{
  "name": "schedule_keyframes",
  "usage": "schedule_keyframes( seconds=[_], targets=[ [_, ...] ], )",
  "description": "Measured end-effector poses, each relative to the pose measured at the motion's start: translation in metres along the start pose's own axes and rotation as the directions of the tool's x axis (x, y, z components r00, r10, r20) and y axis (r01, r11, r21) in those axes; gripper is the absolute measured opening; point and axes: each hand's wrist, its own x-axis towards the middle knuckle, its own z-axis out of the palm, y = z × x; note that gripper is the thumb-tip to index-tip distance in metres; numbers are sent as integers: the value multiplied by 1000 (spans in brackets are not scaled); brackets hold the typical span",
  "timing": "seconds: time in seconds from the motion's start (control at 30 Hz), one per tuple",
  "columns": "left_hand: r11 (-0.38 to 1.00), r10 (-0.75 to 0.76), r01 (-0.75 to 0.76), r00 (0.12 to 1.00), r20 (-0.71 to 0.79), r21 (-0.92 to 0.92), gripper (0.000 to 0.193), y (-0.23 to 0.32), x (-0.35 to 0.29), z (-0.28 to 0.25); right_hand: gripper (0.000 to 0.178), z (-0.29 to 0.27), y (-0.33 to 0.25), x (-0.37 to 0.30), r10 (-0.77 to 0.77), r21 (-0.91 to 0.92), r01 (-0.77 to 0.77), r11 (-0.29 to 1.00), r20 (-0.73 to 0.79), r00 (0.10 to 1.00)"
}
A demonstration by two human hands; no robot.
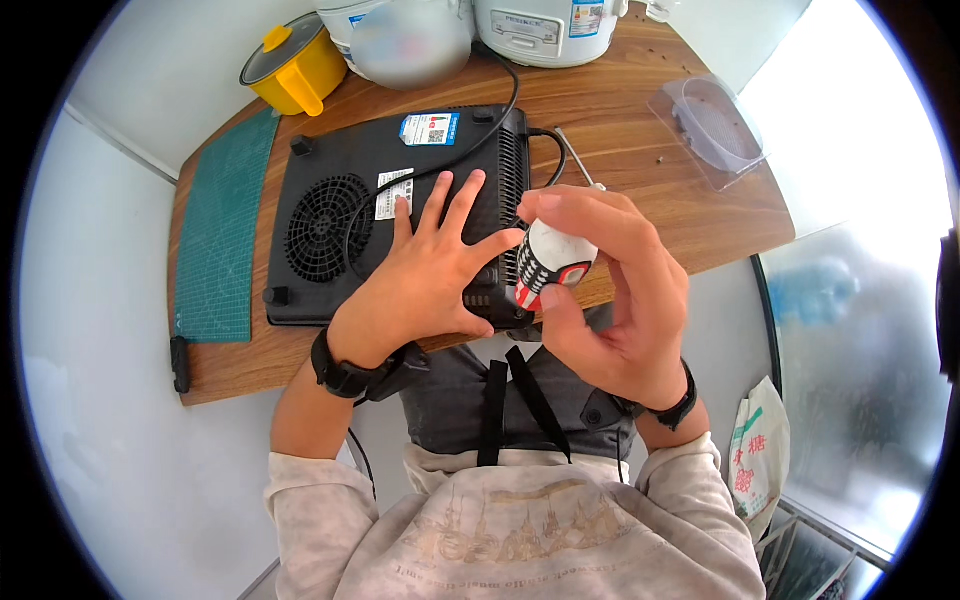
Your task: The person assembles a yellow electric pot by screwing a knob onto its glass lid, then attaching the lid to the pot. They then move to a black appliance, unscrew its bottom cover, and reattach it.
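On the table lies a black induction cooker (330,170), underside up, with a round fan grille (330,228), stickers and small feet showing. My left hand (420,265) is spread over its right half, fingers apart and pressing lightly or resting on it. Held between the thumb and fingers of my right hand (635,300) is a small white bottle (558,252) with a black and red label. The bottle tilts, its red lower end close to the cooker's near right corner; whether it touches there I cannot tell.
A black cord (510,95) crosses the cooker. Left of it lies a green cutting mat (225,230). Behind stand a yellow pot (295,75) and white rice cookers (545,35). A thin metal rod (575,155) and a clear plastic shell (715,130) lie to the right.
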Motion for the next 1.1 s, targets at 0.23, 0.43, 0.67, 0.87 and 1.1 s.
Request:
schedule_keyframes(
  seconds=[0.23, 0.43, 0.67, 0.87, 1.1],
  targets=[
    [999, -44, 45, 997, 59, -28, 94, -1, 0, -4, 56, -1, -4, 4, -8, -93, 15, 996, 73, 997],
    [998, -54, 55, 998, 38, -8, 89, -2, 0, 3, 57, 4, -3, 5, -15, -30, 16, 999, 48, 999],
    [995, -48, 51, 998, 30, -87, 94, 3, -3, -8, 56, 1, -1, 2, -3, -90, 8, 996, 63, 998],
    [999, 3, -3, 1000, 2, 44, 103, -5, 0, 8, 58, 5, 0, 5, -33, -43, 35, 998, 32, 999],
    [1000, -11, 11, 1000, -2, 13, 99, -3, 0, 5, 62, 1, 2, 0, -6, 17, 5, 1000, 73, 997]
  ],
)
